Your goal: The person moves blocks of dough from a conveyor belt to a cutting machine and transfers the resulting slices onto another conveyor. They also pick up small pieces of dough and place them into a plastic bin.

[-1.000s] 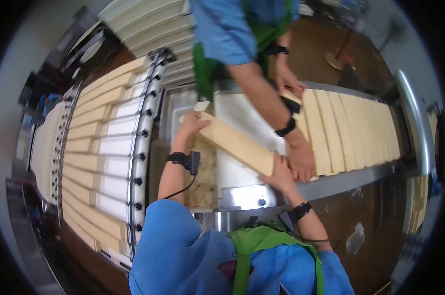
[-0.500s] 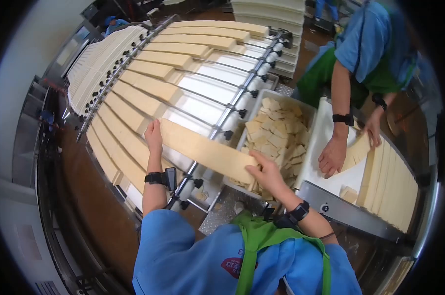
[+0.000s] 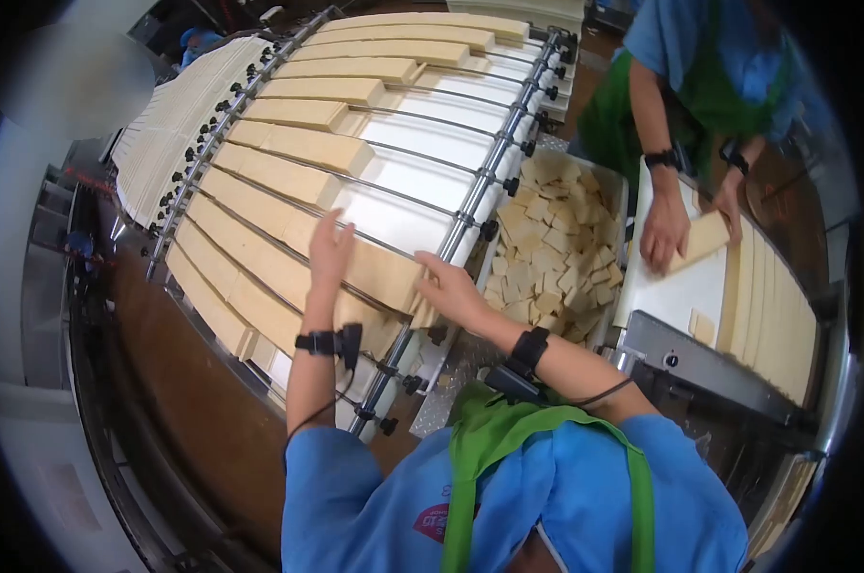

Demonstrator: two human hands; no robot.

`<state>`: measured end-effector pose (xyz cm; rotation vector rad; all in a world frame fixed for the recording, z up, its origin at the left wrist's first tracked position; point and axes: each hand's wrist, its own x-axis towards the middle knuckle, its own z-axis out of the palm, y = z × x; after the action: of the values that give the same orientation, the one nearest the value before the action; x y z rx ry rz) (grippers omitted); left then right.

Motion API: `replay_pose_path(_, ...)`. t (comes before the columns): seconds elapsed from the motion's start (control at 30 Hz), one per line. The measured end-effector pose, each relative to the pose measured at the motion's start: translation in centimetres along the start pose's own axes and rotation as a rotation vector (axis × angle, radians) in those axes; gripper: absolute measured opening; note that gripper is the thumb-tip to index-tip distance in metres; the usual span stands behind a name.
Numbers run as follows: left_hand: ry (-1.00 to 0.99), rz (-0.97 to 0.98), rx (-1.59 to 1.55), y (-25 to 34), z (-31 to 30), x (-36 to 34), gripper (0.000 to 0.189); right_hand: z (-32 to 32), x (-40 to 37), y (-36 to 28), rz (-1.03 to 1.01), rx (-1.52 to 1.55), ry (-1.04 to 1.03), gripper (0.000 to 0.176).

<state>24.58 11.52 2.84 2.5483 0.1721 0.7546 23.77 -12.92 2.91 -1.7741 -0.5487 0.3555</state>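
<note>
A pale yellow flat strip (image 3: 382,271) lies in a lane of the white conveyor table (image 3: 403,196), between thin metal guide rods. My left hand (image 3: 330,250) is over the strip's far part, its fingers apart and slightly blurred. At the near end of the strip, the fingers and thumb of my right hand (image 3: 454,291) hold its edge. Stacks of similar strips (image 3: 293,156) fill the neighbouring lanes. Both wrists wear black strapped devices.
Beside the table stands a bin (image 3: 623,205) of square offcuts (image 3: 551,253). To the right, a co-worker's hands (image 3: 666,234) handle a strip on a white work surface (image 3: 675,306) with more strips. A metal rail (image 3: 470,201) with black knobs crosses the table.
The strip has gone from being held across both hands to lying down in the lane. My left hand has let go of it. The co-worker's hands have moved on their strip.
</note>
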Motion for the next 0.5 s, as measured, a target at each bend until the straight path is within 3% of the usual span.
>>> replay_pose_path(0.03, -0.062, -0.023, -0.117, 2.0, -0.2, -1.2, 0.030, 0.1, 0.4, -0.2, 0.068, 0.023, -0.021, 0.043)
replay_pose_path(0.13, -0.203, -0.084, -0.323, 6.5, -1.0, -4.2, 0.030, 0.9, 1.3, 1.4, -0.012, -0.063, 0.040, 0.044)
replay_pose_path(0.27, -0.284, -0.190, -0.461, 7.9, -0.8, -6.3, 0.028, 1.0, 1.3, 0.7, -0.051, 0.005, 0.063, 0.044)
replay_pose_path(0.37, -0.285, -0.089, -0.545, 8.6, -0.2, -7.1, 0.028, 1.3, 1.2, 2.5, -0.082, 0.069, 0.081, 0.042)
replay_pose_path(0.47, -0.304, 0.262, 0.011, 9.9, -0.9, -7.1, 0.033, 0.0, 0.1, 3.6, -0.047, 0.138, 0.074, 0.042)
replay_pose_path(0.5, -0.259, 0.360, 0.036, 9.8, -0.2, -7.1, 0.038, -1.0, -0.4, 3.4, -0.047, 0.150, 0.096, 0.042)
